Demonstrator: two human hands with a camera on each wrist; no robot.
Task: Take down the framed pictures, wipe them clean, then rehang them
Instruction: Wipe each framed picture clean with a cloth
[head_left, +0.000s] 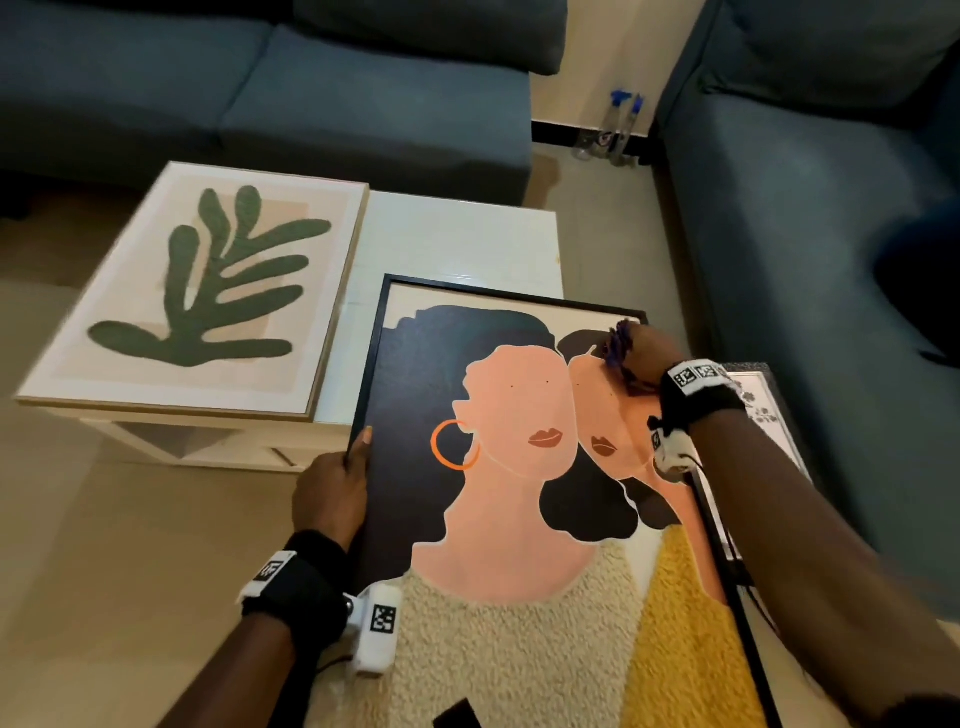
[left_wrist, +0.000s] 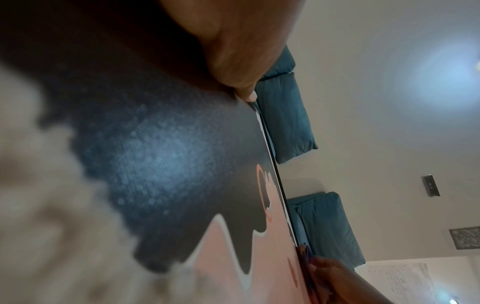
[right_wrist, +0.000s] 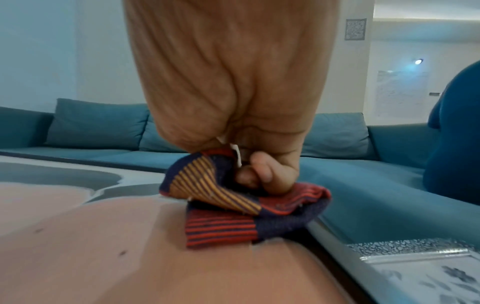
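A large black-framed picture of two faces (head_left: 519, 467) (left_wrist: 182, 164) (right_wrist: 103, 246) lies tilted in front of me, its far end over the white table. My left hand (head_left: 332, 493) (left_wrist: 241, 61) grips the frame's left edge, thumb on the front. My right hand (head_left: 641, 358) (right_wrist: 259, 174) holds a striped red, navy and orange cloth (head_left: 621, 345) (right_wrist: 246, 211) bunched in its fingers and presses it on the glass near the upper right corner. A second picture of a green leaf in a light wood frame (head_left: 197, 291) lies flat on the table to the left.
The white coffee table (head_left: 457, 244) stands between two blue sofas (head_left: 260, 93) (head_left: 810, 234). A third silver-framed picture (head_left: 763, 410) (right_wrist: 415, 263) lies under my right arm. Two spray bottles (head_left: 618, 130) stand on the floor by the wall between the sofas.
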